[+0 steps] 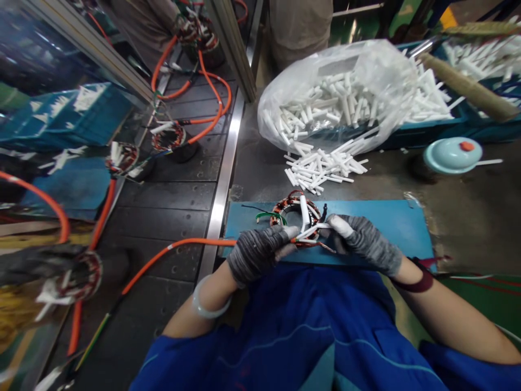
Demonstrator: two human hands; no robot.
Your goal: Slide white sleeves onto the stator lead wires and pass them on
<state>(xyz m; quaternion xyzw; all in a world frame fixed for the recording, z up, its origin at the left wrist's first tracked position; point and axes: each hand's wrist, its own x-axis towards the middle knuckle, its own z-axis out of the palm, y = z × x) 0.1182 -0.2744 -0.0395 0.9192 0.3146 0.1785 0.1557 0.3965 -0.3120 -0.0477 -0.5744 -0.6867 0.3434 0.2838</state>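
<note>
A motor stator (280, 206) with copper windings lies on a blue board in front of me. My left hand (262, 251), in a grey glove with pale fingertips, is closed at the stator's near left side, where an orange cable (199, 241) runs into it. Thumb and finger pinch wire leads at the cable's end. My right hand (362, 239), gloved alike, pinches the end of a thin white sleeve (323, 225) at the stator's near right edge. Another white sleeve (303, 209) stands across the ring's opening. Green and black leads stick out from the ring.
Loose white sleeves (321, 169) spill from a clear plastic bag (271, 117) behind the blue board (391, 228). A pale blue lidded pot (442, 157) stands right. On the left, a dark conveyor (179, 198) carries stators with orange cables; a co-worker's gloved hand (40, 260) touches one.
</note>
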